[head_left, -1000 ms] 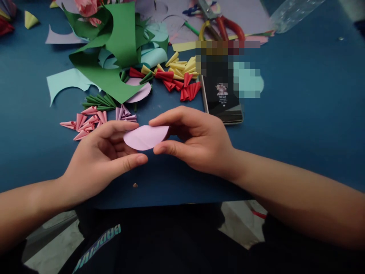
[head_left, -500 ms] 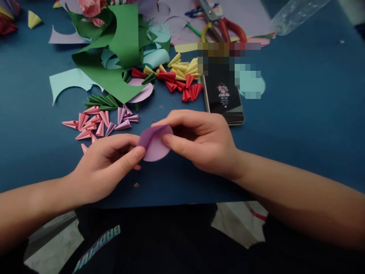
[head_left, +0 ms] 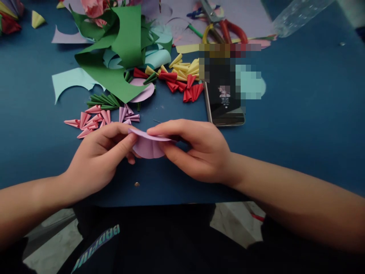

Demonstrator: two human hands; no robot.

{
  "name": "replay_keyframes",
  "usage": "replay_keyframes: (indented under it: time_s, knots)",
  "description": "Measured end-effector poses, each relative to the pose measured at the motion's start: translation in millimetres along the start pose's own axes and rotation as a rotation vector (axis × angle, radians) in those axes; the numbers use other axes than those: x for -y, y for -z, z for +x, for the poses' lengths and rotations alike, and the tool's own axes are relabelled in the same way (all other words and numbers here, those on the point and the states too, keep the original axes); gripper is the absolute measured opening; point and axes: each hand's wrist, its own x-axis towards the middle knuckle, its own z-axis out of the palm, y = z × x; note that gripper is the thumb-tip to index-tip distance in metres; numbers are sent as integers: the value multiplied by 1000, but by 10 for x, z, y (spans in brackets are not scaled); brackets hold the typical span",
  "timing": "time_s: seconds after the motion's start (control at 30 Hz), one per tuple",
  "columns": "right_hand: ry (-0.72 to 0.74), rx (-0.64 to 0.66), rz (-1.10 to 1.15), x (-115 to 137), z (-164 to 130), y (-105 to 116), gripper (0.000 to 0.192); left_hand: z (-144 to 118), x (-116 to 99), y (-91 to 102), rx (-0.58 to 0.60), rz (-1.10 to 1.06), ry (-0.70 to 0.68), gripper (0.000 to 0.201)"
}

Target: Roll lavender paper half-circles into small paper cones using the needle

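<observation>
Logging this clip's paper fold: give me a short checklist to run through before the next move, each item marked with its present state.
1. Both hands grip the lilac paper circle: left hand and right hand pinch it: ok.
2. Circle bent over along its top edge: ok.
3. Edges aligned: cannot tell, fingers cover them.
4. Blue table under the hands bare of scraps: ok.
5. Lilac folded cones apart from the hands: ok.

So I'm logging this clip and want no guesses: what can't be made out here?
Head view only:
- phone: upper part pixelated.
- scissors: blades cut off by the top edge, handles partly pixelated.
- lilac paper piece: its ends covered by the left hand and right hand.
</observation>
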Motion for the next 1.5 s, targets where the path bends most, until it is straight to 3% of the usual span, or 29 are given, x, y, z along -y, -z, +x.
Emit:
replay_keyframes:
  time_s: [0.1,0.27,0.37,0.5,0.6,0.8,0.83,0.9,1.0,1.1,1.23,1.4,1.5]
  knots:
    - [78,76,17,-20,22,76,32,-24,-2,-2,-56,-15,-53,23]
    - [113,72,-29,-24,29,101,24,-83,-22,0,-100,96,-134,4]
    - [189,87,-234,-8,-5,54,22,-94,-8,11,-118,-68,-91,16]
    - [211,52,-393,-7,-41,10,22,-85,21,15,9,-279,-47,21]
    - [272,69,-393,-28,-22,36,23,-95,5,-22,-36,-120,-156,28]
    - [327,177,-255,-48,29,107,8,-114,-61,-44,-142,90,-206,7]
    - [318,165,-229,-40,27,102,6,-112,-65,-37,-148,85,-224,7]
    - [223,87,-157,-17,16,72,20,-106,-68,-26,-152,65,-254,9]
    - [-101,-125,25,10,-7,-2,37,-94,-56,-25,-138,66,-300,14]
    - [-339,-209,161,11,-9,-51,42,-80,-22,-31,-108,42,-298,19]
    - [-360,-227,181,2,17,-44,41,-60,12,-33,-22,-96,-280,38]
    - [-326,-215,192,-21,24,-29,33,-70,-56,-55,-28,-84,-257,30]
    - [-344,-134,276,-34,20,-15,37,-86,-86,-63,-67,-45,-243,31]
